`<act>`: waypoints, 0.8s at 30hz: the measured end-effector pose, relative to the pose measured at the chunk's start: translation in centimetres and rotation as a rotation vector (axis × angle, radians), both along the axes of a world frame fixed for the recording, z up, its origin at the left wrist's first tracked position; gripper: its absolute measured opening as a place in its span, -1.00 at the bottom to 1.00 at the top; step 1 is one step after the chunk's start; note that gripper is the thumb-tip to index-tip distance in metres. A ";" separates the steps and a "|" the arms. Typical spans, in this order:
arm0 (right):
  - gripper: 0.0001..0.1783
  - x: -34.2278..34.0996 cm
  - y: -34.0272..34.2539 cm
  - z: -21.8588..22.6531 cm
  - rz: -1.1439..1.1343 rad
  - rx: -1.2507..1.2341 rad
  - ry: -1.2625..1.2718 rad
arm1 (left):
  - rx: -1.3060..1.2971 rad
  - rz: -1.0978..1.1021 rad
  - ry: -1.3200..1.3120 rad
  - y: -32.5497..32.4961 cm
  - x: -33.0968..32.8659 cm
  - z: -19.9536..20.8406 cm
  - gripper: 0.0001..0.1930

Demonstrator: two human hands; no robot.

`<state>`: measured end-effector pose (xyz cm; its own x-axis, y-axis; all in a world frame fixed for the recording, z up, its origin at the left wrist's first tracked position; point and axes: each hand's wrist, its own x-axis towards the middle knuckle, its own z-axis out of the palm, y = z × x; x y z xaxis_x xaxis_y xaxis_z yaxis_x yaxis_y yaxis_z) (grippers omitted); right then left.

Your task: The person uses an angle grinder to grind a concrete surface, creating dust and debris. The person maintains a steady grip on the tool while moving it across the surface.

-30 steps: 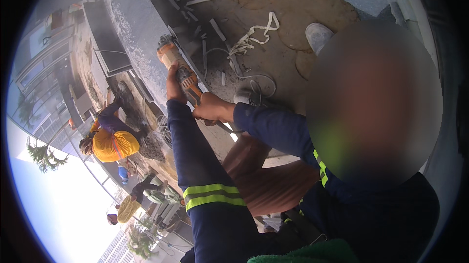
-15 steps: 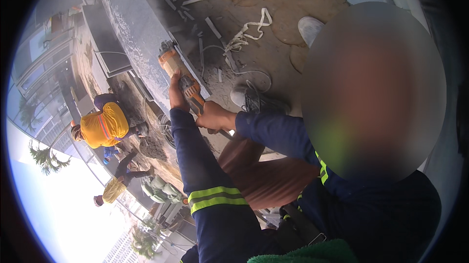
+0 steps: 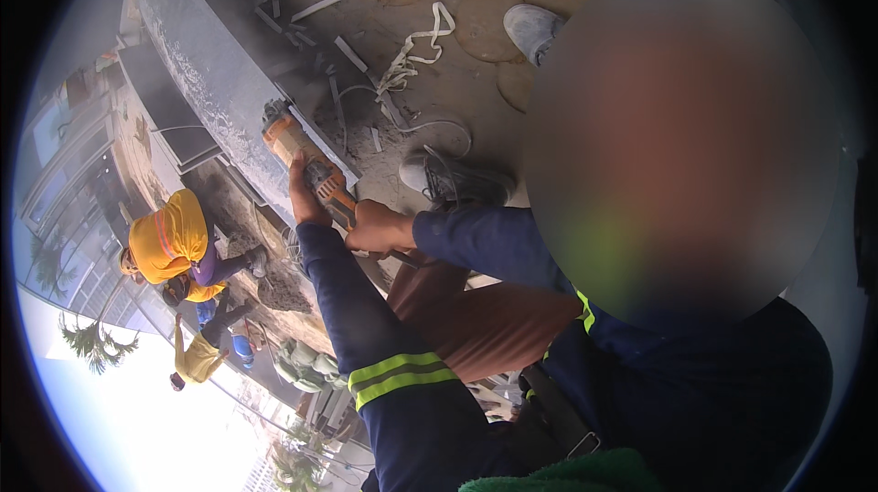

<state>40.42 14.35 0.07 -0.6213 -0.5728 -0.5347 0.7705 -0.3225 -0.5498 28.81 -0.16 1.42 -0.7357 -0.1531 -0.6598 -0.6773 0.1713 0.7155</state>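
Observation:
An orange and dark angle grinder (image 3: 322, 179) is held in both my hands, its head against the edge of a long grey slab (image 3: 206, 53). My left hand (image 3: 305, 192) is closed round the grinder's body nearer the head. Farther back, my right hand (image 3: 380, 228) grips the rear handle. A thin strip (image 3: 320, 144) runs along the slab's edge beside the tool. Pale dust lies on the slab's top and hangs in the air. The grinder's disc cannot be made out clearly.
Offcut strips (image 3: 317, 7), a tangled pale strap (image 3: 416, 44) and a cord (image 3: 448, 123) lie on the dirt. Grey shoes (image 3: 457, 176) stand near the slab. A worker in a yellow top (image 3: 172, 234) crouches left, with other people beyond. A blurred patch hides the right side.
The whole view has shifted, so slab and grinder appear farther left and slightly lower. Both hands keep their hold. The yellow-topped worker's posture has changed, and a blue-helmeted person now shows.

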 end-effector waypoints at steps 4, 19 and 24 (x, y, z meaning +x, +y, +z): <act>-0.63 0.0 0.6 0.4 0.025 -0.004 0.012 | 0.014 0.004 -0.020 -0.1 0.1 0.1 -0.50; -0.57 -3.0 -0.1 -0.7 0.036 -0.018 0.012 | 0.045 0.053 0.009 0.4 -2.7 -0.6 -0.53; -0.65 -4.8 -0.1 -0.7 0.013 -0.107 -0.035 | 0.049 0.039 -0.008 0.2 -4.6 -0.7 -0.54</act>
